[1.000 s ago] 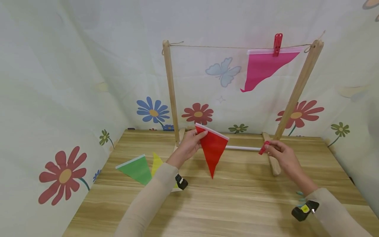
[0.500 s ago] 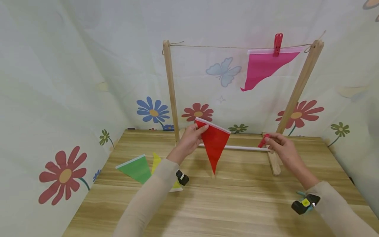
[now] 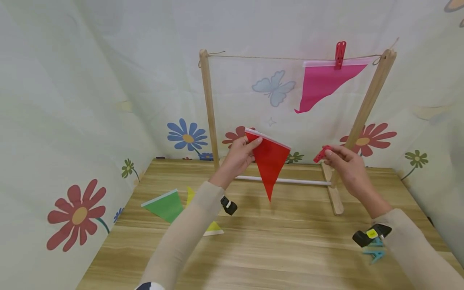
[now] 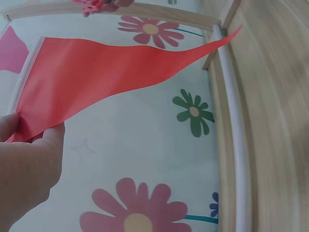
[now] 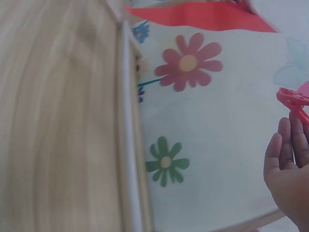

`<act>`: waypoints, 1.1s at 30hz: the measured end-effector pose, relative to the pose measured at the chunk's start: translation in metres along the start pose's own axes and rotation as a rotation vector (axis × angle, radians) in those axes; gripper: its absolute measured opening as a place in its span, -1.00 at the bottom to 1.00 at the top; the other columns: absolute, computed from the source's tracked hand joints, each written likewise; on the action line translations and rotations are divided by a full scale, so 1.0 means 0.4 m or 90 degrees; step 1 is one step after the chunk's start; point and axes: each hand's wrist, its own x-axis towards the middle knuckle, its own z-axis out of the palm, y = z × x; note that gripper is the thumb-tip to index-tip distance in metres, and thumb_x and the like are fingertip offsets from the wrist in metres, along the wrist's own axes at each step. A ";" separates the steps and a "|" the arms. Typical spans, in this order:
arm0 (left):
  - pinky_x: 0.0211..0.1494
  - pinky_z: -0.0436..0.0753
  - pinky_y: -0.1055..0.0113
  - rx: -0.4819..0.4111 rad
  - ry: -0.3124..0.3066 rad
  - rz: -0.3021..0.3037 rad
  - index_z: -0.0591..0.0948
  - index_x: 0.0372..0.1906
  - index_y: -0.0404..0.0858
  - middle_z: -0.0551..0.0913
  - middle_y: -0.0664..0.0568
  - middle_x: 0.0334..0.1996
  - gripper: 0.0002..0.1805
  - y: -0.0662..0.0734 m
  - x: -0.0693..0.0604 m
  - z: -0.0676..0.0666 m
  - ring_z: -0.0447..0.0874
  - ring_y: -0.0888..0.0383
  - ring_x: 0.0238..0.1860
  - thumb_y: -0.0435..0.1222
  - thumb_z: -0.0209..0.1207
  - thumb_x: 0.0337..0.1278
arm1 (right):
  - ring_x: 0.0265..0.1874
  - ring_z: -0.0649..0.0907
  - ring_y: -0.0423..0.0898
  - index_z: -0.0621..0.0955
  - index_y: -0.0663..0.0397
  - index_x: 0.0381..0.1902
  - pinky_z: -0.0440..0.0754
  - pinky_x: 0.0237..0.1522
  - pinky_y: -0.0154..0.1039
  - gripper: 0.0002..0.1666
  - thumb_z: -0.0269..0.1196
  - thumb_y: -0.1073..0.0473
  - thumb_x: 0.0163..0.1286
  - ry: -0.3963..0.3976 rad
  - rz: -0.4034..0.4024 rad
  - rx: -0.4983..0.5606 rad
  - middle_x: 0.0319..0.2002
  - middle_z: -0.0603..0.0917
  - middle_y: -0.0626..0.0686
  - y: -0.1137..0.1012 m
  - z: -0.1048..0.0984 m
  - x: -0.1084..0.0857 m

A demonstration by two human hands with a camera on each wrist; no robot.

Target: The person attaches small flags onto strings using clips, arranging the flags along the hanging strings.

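Note:
My left hand [image 3: 239,158] pinches a red triangular pennant [image 3: 270,159] near the left end of its white top band; the tip hangs down. In the left wrist view the pennant [image 4: 96,72] stretches out from the thumb and fingers. My right hand [image 3: 349,167] holds a red clothespin [image 3: 322,154] between thumb and fingers, apart from the pennant. The right wrist view shows that clothespin [image 5: 293,99] at its right edge. Above both hands runs a thin string [image 3: 261,57], where another red clothespin [image 3: 340,54] clips a pink pennant [image 3: 324,82].
Two wooden posts [image 3: 209,104] carry the string, with a white rod [image 3: 297,181] joining them low down. A green pennant [image 3: 166,205] and a partly covered yellow pennant [image 3: 214,228] lie on the table at left. Blue clothespins [image 3: 375,253] lie by the right forearm.
Both hands have risen, bringing the red pennant and the red clothespin up toward the string. The left hand has also shifted a little right. Blue clothespins show more below the right wrist.

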 end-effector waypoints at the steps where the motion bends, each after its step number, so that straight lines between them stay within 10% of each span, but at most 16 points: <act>1: 0.20 0.65 0.09 -0.003 -0.003 0.002 0.53 0.21 -0.32 0.61 -0.11 0.16 -0.63 0.005 0.002 0.004 0.62 -0.03 0.13 -0.28 0.22 0.41 | -0.19 0.74 -0.30 0.61 0.06 0.13 0.65 -0.05 -0.49 -0.69 0.27 0.11 0.50 -0.003 -0.002 0.027 -0.12 0.68 -0.11 -0.008 0.002 0.002; 17: 0.19 0.66 0.15 -0.027 -0.014 0.019 0.59 0.17 -0.34 0.64 -0.12 0.13 -0.66 0.066 0.028 0.056 0.64 -0.01 0.11 -0.29 0.23 0.39 | -0.11 0.77 -0.20 0.68 0.11 0.14 0.65 0.01 -0.38 -0.63 0.34 0.18 0.41 -0.004 -0.021 0.122 -0.08 0.72 -0.03 -0.119 0.031 0.039; 25: -0.23 0.62 0.44 0.008 0.006 0.028 0.61 0.14 -0.27 0.68 -0.07 0.07 -0.68 0.111 0.043 0.083 0.64 0.05 -0.04 -0.24 0.24 0.39 | -0.11 0.73 -0.17 0.65 0.18 0.18 0.65 0.03 -0.38 -0.54 0.38 0.13 0.37 0.006 -0.051 0.105 -0.05 0.69 0.01 -0.180 0.047 0.058; 33: 0.11 0.70 0.22 -0.015 0.045 0.058 0.64 0.12 -0.20 0.72 -0.02 0.05 -0.66 0.170 0.066 0.104 0.71 0.01 0.04 -0.22 0.31 0.31 | -0.06 0.69 -0.10 0.64 0.23 0.20 0.64 0.04 -0.39 -0.50 0.39 0.15 0.36 -0.003 -0.088 0.144 0.00 0.65 0.07 -0.255 0.064 0.086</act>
